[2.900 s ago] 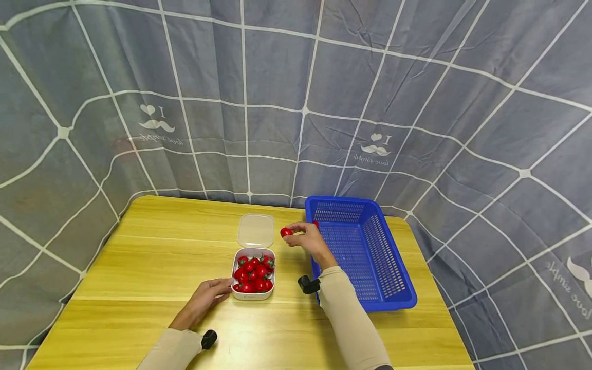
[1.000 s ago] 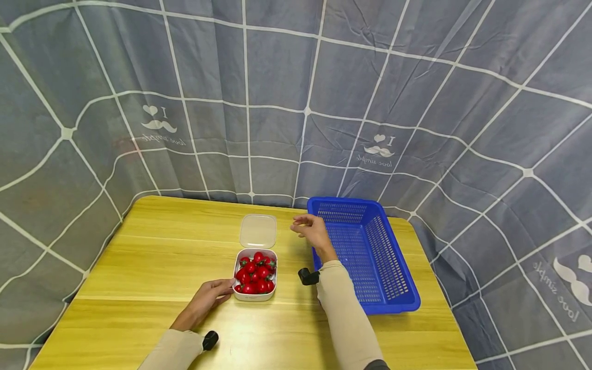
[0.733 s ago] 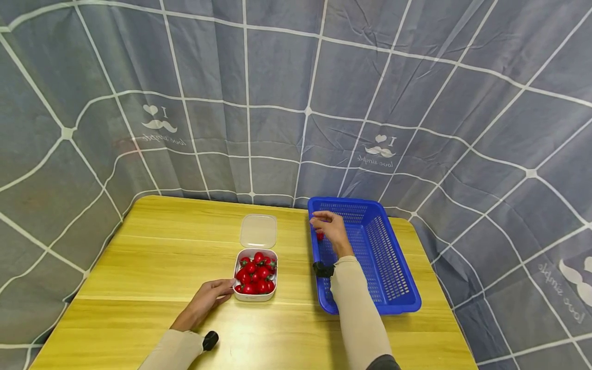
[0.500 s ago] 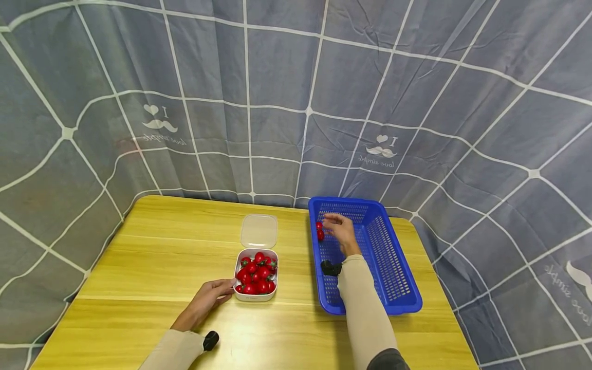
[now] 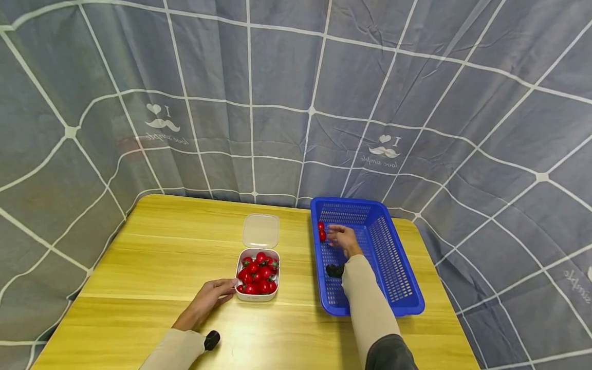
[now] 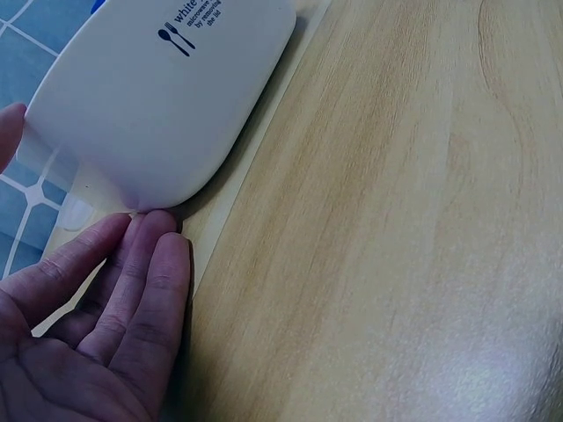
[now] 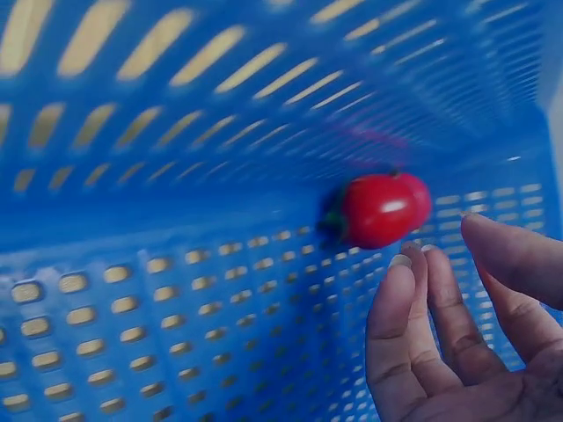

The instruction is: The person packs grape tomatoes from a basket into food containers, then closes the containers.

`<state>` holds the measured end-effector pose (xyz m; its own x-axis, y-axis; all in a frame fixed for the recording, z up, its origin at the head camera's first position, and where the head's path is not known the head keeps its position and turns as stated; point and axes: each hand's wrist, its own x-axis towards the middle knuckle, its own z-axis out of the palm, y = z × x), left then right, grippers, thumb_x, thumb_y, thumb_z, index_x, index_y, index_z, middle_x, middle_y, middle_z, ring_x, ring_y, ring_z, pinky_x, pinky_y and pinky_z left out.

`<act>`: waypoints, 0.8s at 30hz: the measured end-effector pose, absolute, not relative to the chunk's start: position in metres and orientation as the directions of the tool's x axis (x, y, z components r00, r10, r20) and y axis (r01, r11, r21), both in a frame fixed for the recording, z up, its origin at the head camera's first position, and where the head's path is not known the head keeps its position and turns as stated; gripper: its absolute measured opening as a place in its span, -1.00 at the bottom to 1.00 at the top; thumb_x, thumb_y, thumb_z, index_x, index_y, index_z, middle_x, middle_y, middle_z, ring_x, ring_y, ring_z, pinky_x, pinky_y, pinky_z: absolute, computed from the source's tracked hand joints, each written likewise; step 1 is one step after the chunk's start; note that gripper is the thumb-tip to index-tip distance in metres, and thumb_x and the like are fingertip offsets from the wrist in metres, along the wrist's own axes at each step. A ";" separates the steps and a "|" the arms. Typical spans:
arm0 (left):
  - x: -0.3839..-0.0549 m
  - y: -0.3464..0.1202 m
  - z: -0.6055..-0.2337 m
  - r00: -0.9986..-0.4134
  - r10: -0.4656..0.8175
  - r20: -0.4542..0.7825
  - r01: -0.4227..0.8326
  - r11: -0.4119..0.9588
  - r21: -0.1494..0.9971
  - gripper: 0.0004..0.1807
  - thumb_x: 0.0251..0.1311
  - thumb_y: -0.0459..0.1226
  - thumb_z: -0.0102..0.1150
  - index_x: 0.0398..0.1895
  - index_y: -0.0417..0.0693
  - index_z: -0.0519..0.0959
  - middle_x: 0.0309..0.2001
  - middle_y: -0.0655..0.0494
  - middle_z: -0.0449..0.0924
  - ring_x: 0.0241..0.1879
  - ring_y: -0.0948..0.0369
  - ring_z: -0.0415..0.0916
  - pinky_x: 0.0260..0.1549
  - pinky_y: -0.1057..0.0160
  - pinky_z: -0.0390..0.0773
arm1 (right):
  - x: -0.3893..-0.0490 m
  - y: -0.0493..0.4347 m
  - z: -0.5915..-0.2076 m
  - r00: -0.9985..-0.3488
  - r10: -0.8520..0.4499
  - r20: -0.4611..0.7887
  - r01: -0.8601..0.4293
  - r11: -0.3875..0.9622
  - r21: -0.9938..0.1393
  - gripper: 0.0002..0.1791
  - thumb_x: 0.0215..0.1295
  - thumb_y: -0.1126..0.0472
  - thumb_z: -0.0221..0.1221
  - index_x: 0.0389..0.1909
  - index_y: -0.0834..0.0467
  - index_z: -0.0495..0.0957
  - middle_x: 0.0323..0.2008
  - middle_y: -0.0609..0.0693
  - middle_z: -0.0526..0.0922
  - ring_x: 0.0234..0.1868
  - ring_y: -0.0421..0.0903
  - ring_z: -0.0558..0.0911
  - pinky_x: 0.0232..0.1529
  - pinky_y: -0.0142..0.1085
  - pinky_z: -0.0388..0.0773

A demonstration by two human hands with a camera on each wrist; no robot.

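In the head view my left hand (image 5: pixel 209 299) is at the left wall of a small white box (image 5: pixel 257 297) full of red cherry tomatoes (image 5: pixel 259 275). The left wrist view has its fairly straight fingertips (image 6: pixel 160 221) touching the box's lower corner, with the thumb (image 6: pixel 10 132) up near the rim. My right hand (image 5: pixel 344 240) is inside a blue plastic basket (image 5: pixel 327 306), fingers spread and holding nothing. Two cherry tomatoes (image 5: pixel 322 235) lie there against the left wall, just left of those fingers. The right wrist view shows one red tomato (image 7: pixel 380 211) overlapping another, beyond the fingertips.
A translucent lid (image 5: pixel 261 230) lies on the wooden table (image 5: pixel 185 241), directly behind the white box. The basket stands on the table's right side, its raised walls around my right hand. A grey checked curtain (image 5: pixel 282 128) hangs behind the table.
My right hand carried a cherry tomato from near the lid into the basket and let it go beside the one there. Since then it has drawn back slightly. My left hand stays at the box.
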<state>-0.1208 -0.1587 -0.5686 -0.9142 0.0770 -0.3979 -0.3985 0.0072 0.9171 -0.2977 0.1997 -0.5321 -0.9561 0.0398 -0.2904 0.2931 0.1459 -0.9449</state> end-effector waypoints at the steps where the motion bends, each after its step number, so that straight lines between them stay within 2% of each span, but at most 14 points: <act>1: -0.121 -0.159 -0.569 -0.914 0.075 -0.399 -0.400 0.007 0.916 -0.38 0.35 -0.11 0.10 0.18 -0.55 0.37 0.17 -0.27 0.44 0.08 0.04 0.47 0.15 0.13 0.51 | -0.299 0.202 -0.538 -0.959 0.019 -0.282 0.282 0.137 -0.949 -0.53 0.13 0.60 0.11 0.13 0.42 0.48 -0.01 0.30 0.57 -0.39 -0.11 0.60 -0.37 -0.30 0.68; 4: -0.121 -0.159 -0.569 -0.913 0.074 -0.401 -0.401 0.008 0.916 -0.38 0.35 -0.11 0.10 0.18 -0.55 0.37 0.17 -0.27 0.44 0.08 0.04 0.47 0.16 0.12 0.50 | -0.322 0.216 -0.579 -0.962 -0.055 -0.269 0.261 0.114 -0.959 -0.53 0.08 0.56 0.19 0.08 0.32 0.54 -0.07 0.22 0.59 -0.37 -0.04 0.62 -0.37 -0.22 0.70; 6: -0.121 -0.158 -0.569 -0.914 0.072 -0.400 -0.400 0.005 0.916 -0.39 0.35 -0.12 0.10 0.17 -0.55 0.37 0.16 -0.27 0.44 0.08 0.03 0.48 0.15 0.11 0.51 | -0.331 0.221 -0.595 -0.953 -0.091 -0.289 0.278 0.116 -0.953 -0.52 0.08 0.54 0.22 0.09 0.28 0.54 -0.06 0.20 0.58 -0.30 0.02 0.65 -0.30 -0.13 0.71; 8: -0.121 -0.158 -0.570 -0.915 0.074 -0.397 -0.398 0.002 0.917 -0.40 0.36 -0.13 0.10 0.17 -0.55 0.37 0.17 -0.28 0.44 0.09 0.02 0.47 0.15 0.12 0.51 | -0.336 0.224 -0.608 -0.943 -0.126 -0.307 0.293 0.121 -0.949 -0.53 0.08 0.50 0.26 0.08 0.28 0.55 -0.11 0.21 0.60 -0.31 0.02 0.65 -0.31 -0.12 0.71; 9: -0.121 -0.158 -0.570 -0.915 0.075 -0.396 -0.397 -0.001 0.918 -0.40 0.36 -0.13 0.10 0.17 -0.56 0.37 0.17 -0.29 0.44 0.10 0.01 0.47 0.15 0.13 0.51 | -0.331 0.220 -0.602 -0.933 -0.106 -0.344 0.327 0.147 -0.933 -0.52 0.11 0.50 0.25 0.11 0.29 0.52 -0.09 0.22 0.60 -0.28 0.01 0.65 -0.26 -0.10 0.71; 13: -0.121 -0.157 -0.570 -0.916 0.077 -0.395 -0.396 -0.007 0.918 -0.40 0.35 -0.14 0.10 0.17 -0.57 0.37 0.18 -0.30 0.43 0.11 0.00 0.47 0.15 0.13 0.51 | -0.308 0.209 -0.576 -0.915 -0.119 -0.385 0.365 0.161 -0.917 -0.54 0.14 0.48 0.22 0.11 0.39 0.47 -0.32 0.09 0.67 -0.42 -0.16 0.63 -0.39 -0.30 0.70; 16: -0.121 -0.157 -0.570 -0.914 0.072 -0.399 -0.400 0.003 0.917 -0.39 0.36 -0.12 0.10 0.17 -0.56 0.37 0.17 -0.29 0.43 0.10 0.00 0.47 0.16 0.11 0.50 | -0.294 0.203 -0.555 -0.901 -0.122 -0.417 0.399 0.148 -0.905 -0.56 0.19 0.48 0.18 0.12 0.45 0.42 -0.43 -0.04 0.67 -0.45 -0.23 0.62 -0.41 -0.39 0.67; 24: -0.121 -0.157 -0.571 -0.914 0.068 -0.400 -0.401 0.005 0.916 -0.39 0.36 -0.12 0.10 0.17 -0.56 0.37 0.17 -0.29 0.44 0.09 0.01 0.48 0.16 0.10 0.50 | -0.292 0.200 -0.546 -0.869 -0.103 -0.484 0.469 0.142 -0.872 -0.63 0.22 0.46 0.20 0.05 0.38 0.44 -0.49 -0.06 0.64 -0.47 -0.19 0.63 -0.36 -0.33 0.70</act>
<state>-0.1207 -0.1575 -0.5707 -0.9140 0.0681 -0.3999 -0.4005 0.0045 0.9163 -0.2919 0.2001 -0.5461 -0.8688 -0.1031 -0.4842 0.4690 0.1418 -0.8717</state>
